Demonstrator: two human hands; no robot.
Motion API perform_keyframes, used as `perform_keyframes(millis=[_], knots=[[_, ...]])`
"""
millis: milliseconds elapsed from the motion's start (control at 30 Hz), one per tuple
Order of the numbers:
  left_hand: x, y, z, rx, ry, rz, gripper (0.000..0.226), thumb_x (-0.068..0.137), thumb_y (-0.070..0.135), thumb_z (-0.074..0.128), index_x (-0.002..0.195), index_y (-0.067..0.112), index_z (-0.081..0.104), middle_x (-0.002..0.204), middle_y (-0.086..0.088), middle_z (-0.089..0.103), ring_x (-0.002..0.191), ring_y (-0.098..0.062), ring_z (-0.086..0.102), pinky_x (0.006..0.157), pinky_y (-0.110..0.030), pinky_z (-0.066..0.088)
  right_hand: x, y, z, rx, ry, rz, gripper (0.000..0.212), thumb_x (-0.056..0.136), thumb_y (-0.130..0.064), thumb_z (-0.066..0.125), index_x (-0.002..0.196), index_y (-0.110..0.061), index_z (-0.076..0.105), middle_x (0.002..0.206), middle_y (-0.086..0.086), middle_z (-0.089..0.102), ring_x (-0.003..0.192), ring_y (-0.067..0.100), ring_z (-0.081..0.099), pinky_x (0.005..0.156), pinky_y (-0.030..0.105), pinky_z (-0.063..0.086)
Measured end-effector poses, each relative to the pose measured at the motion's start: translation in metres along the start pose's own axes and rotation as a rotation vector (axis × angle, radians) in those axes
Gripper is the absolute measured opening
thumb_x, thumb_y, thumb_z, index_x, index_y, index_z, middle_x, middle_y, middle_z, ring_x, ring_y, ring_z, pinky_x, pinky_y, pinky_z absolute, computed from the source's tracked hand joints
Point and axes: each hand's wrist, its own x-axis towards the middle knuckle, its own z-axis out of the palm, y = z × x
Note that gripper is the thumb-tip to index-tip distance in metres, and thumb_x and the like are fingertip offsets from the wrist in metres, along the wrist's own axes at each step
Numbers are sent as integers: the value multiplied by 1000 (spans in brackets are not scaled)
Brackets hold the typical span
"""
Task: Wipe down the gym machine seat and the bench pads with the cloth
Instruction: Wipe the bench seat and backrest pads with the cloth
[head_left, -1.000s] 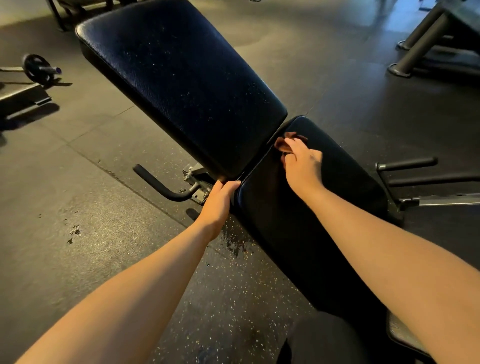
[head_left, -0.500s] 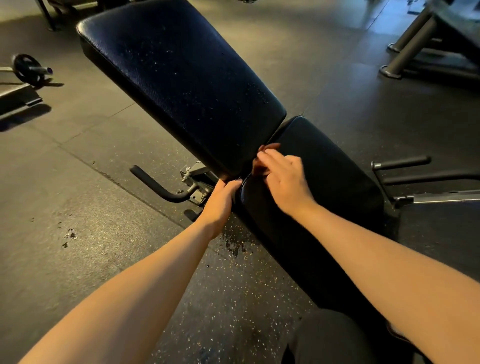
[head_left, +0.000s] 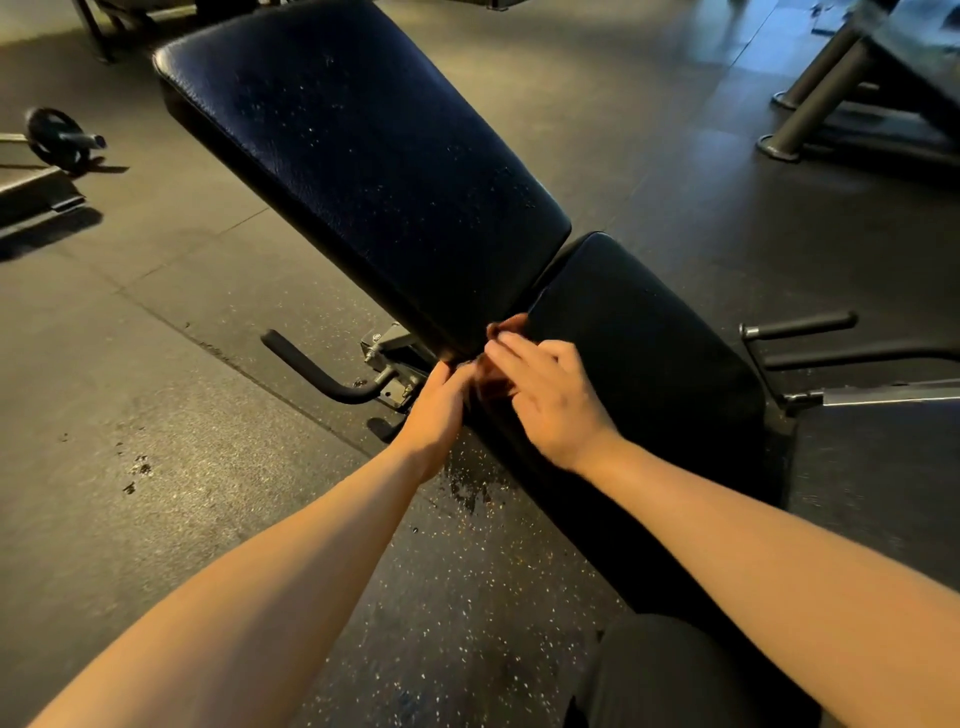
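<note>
The black bench has an inclined back pad and a lower seat pad, meeting at a narrow gap. A small brown cloth lies at the left end of that gap, mostly hidden under my right hand. Its fingers lie fairly straight and press the cloth against the seat pad's near-left corner; the thumb is hidden. My left hand sits just left of it, with its fingers curled round the seat pad's left edge below the gap.
A curved black handle and a metal bracket stick out under the bench on the left. Bars of the bench frame extend to the right. A weight plate on a bar lies far left, and another machine's legs stand far right.
My right hand has slid the cloth along the gap from the middle of the seat pad to its left corner, ending beside my left hand, which has stayed in place.
</note>
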Motion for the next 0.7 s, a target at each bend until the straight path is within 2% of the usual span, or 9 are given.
perform_keyframes(millis=[67, 167, 267, 333, 400, 467, 533, 633, 700], knots=[[-1, 0, 0, -1, 23, -30, 50, 97, 49, 55, 140, 22, 51, 136, 4, 62, 128, -17, 57, 114, -44, 39, 18, 21, -5, 14, 62, 307, 48, 103, -17, 35, 150, -22, 41, 155, -2, 40, 132, 24, 37, 109, 36, 38], [-3, -1, 1, 16, 32, -19, 61, 96, 54, 52, 148, 24, 44, 143, 5, 57, 135, -19, 50, 120, -47, 31, 25, 53, -16, 99, 115, 818, 49, 106, -18, 32, 155, -26, 32, 158, -1, 35, 141, 27, 28, 115, 43, 30], [-3, -2, 1, 7, 2, -17, 77, 89, 67, 54, 153, 25, 37, 153, 5, 48, 141, -19, 42, 118, -40, 24, 12, 63, -17, 172, 186, 1065, 47, 107, -22, 34, 153, -25, 35, 153, 8, 38, 137, 29, 36, 113, 45, 37], [-2, -2, 0, 16, 16, -37, 97, 76, 79, 58, 153, 25, 37, 155, 6, 46, 142, -20, 42, 116, -39, 25, 0, 45, -10, 225, 249, 1060, 45, 106, -23, 37, 151, -24, 39, 151, 8, 40, 135, 26, 40, 113, 44, 38], [-1, -4, 1, 32, 19, -49, 100, 70, 84, 61, 148, 24, 44, 149, 6, 53, 137, -19, 48, 117, -40, 30, -5, 14, -5, 249, 241, 943, 47, 105, -22, 38, 152, -25, 38, 155, 0, 37, 138, 21, 32, 114, 36, 31], [-2, -2, 2, 45, 37, -49, 67, 83, 68, 62, 132, 21, 59, 129, 6, 67, 120, -15, 61, 103, -36, 43, 3, -22, -2, 315, 199, 786, 49, 104, -18, 37, 152, -25, 37, 158, -5, 33, 139, 16, 25, 111, 28, 24], [1, -6, 1, 62, 51, -10, 27, 97, 41, 58, 107, 18, 67, 101, 2, 73, 96, -14, 68, 84, -33, 51, 20, -55, 5, 360, 126, 590, 49, 104, -17, 34, 153, -23, 38, 160, -4, 29, 139, 14, 21, 114, 27, 20], [2, -10, -2, 83, 104, 55, 18, 101, 21, 51, 94, 13, 65, 81, -1, 68, 71, -6, 63, 69, -33, 49, 37, -79, 13, 259, 143, 435, 48, 104, -16, 34, 151, -21, 41, 161, 1, 28, 139, 18, 25, 115, 30, 25], [4, -11, -2, 83, 117, 51, 24, 99, 28, 53, 96, 10, 68, 86, -11, 70, 75, -12, 63, 72, -37, 50, 35, -69, 13, 204, 164, 430, 45, 104, -16, 35, 148, -17, 45, 157, 6, 36, 138, 22, 31, 112, 34, 33]])
